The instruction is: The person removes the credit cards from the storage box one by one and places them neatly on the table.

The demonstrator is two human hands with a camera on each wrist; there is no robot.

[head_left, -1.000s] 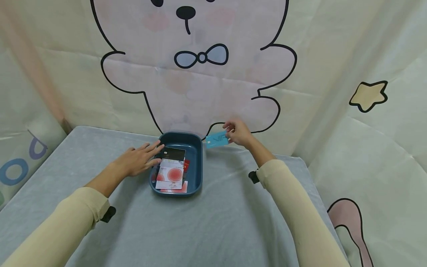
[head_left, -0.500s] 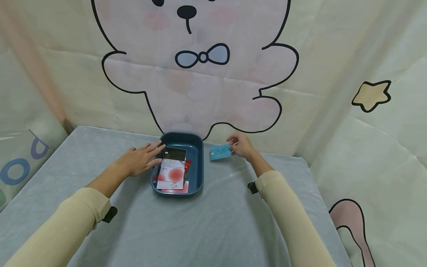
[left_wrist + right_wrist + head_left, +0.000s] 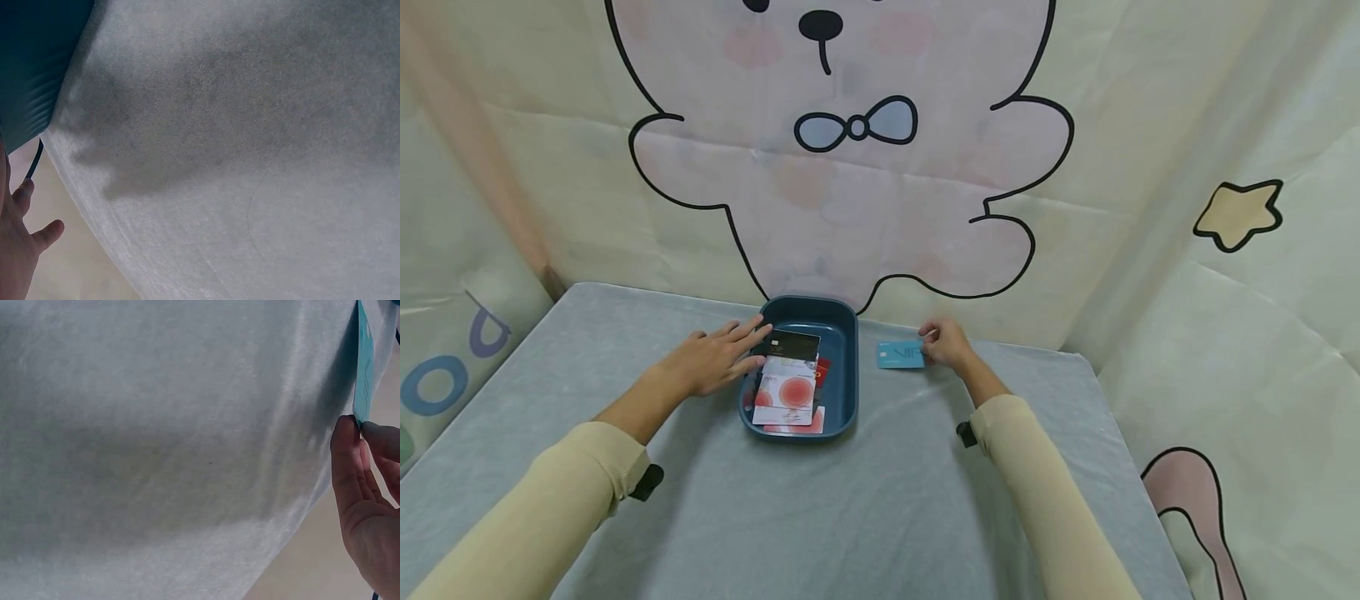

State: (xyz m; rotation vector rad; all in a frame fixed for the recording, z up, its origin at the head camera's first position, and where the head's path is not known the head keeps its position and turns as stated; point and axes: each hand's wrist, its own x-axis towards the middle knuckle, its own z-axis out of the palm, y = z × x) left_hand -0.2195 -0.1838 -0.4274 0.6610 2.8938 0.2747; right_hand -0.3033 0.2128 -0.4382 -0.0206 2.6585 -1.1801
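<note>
Between thumb and fingers, my right hand (image 3: 948, 343) pinches the right end of a light-blue card (image 3: 899, 355) marked VIP, to the right of the tray. In the right wrist view the same card (image 3: 364, 369) appears nearly edge-on, just above the cloth. My left hand (image 3: 713, 361) rests at the left rim of a dark blue tray (image 3: 851, 367), fingers stretched out. Inside the tray lie a black card (image 3: 793, 343), white cards with red circles (image 3: 784, 393) and a partly covered red card (image 3: 823, 370). The left wrist view shows the tray's outer wall (image 3: 37, 69).
A grey cloth (image 3: 820, 517) covers the table, whose back edge meets a cream curtain (image 3: 1135, 108) printed with a cartoon bear. Another curtain with a star print (image 3: 1238, 215) hangs at the right side.
My right hand has come down and slightly right, bringing the light-blue card from near the curtain to low over the cloth. The left hand and tray stay put.
</note>
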